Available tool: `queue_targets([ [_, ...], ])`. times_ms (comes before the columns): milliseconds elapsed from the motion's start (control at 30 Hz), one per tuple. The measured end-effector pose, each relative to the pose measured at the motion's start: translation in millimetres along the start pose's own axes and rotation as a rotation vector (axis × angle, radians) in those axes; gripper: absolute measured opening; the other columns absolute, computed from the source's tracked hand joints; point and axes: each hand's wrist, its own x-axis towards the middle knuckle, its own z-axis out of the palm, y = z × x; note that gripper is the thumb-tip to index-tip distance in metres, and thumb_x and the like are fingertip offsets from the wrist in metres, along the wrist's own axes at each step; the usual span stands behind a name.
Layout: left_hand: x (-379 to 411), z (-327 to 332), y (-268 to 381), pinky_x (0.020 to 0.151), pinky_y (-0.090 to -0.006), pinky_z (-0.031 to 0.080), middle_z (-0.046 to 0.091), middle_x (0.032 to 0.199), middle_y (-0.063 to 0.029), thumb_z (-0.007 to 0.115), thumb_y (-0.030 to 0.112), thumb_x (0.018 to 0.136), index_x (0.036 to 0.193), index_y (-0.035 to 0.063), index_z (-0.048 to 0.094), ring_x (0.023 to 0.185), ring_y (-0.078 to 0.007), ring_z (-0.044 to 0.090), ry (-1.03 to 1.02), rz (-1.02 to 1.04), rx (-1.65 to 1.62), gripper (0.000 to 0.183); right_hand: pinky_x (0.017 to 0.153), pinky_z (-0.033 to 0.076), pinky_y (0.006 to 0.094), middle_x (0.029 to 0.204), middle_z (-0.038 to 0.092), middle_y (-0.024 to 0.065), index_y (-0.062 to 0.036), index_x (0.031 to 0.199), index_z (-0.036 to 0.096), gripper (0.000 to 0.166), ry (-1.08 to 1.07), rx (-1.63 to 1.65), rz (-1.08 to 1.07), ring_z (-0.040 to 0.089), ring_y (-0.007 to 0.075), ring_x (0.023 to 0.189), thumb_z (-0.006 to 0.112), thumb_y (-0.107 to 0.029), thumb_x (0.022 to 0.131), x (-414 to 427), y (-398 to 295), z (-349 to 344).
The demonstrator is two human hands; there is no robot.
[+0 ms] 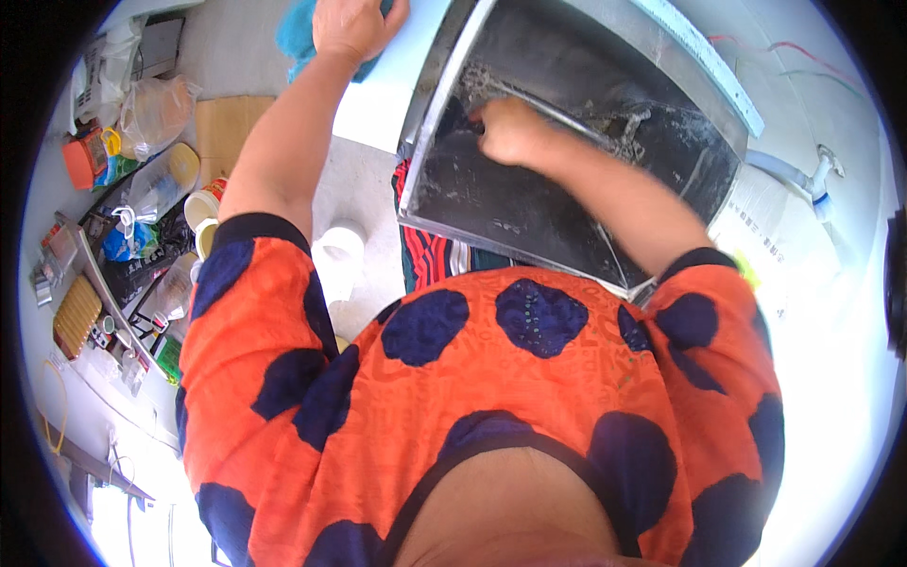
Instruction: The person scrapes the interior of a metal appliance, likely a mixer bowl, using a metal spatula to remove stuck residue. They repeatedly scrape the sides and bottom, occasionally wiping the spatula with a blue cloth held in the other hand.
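A large open metal housing [510, 198] with a dark, grimy inside and a silver rim lies tilted before me. My right hand [511, 132] is inside it, fingers curled near a straight metal strip [560, 113]. The fingertips are blurred and dark, so whether they hold something is unclear. Crusty grey residue surrounds the strip. At the top edge, my left hand [354, 27] lies over a teal cloth [299, 39] beside a white panel [386, 85]. The cloth shows on both sides of that hand; its grip is hidden.
A white bucket [341, 244] stands on the floor left of the housing. Farther left are tubs [202, 205], plastic bags [157, 113], a cardboard piece [230, 131] and a cluttered shelf [106, 283]. A grey hose [779, 164] joins a wall tap [825, 170] at right.
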Motion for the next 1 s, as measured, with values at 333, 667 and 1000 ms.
queue_targets([
  [333, -3, -10, -6, 0.087, -0.0431, 0.044, 0.055, 0.111, -0.0148, 0.066, 0.015, 0.069, 0.116, 0.0104, 0.056, 0.101, -0.0346, 0.054, 0.004, -0.010, -0.034, 0.048, 0.088, 0.049, 0.0401, 0.097, 0.064, 0.0235, -0.0054, 0.109, 0.065, 0.036, 0.260, 0.022, 0.032, 0.063, 0.0376, 0.091, 0.055, -0.011, 0.075, -33, -5, -54],
  [667, -4, -8, 0, 0.086, -0.0446, 0.044, 0.055, 0.112, -0.0153, 0.066, 0.015, 0.069, 0.117, 0.0102, 0.056, 0.101, -0.0357, 0.053, -0.015, -0.012, -0.018, 0.049, 0.086, 0.049, 0.0408, 0.098, 0.065, 0.0197, -0.0126, 0.112, 0.065, 0.035, 0.224, -0.012, 0.057, 0.063, 0.0360, 0.092, 0.060, -0.016, 0.077, -35, 1, -36],
  [1000, -11, 11, -12, 0.091, -0.0411, 0.042, 0.056, 0.118, -0.0083, 0.061, 0.029, 0.078, 0.120, 0.0192, 0.057, 0.107, -0.0292, 0.053, -0.053, -0.027, 0.108, 0.043, 0.089, 0.047, 0.0416, 0.102, 0.065, 0.0190, -0.0146, 0.119, 0.060, 0.042, 0.245, 0.244, 0.331, 0.060, 0.0348, 0.100, 0.057, -0.026, 0.078, -99, 24, -29],
])
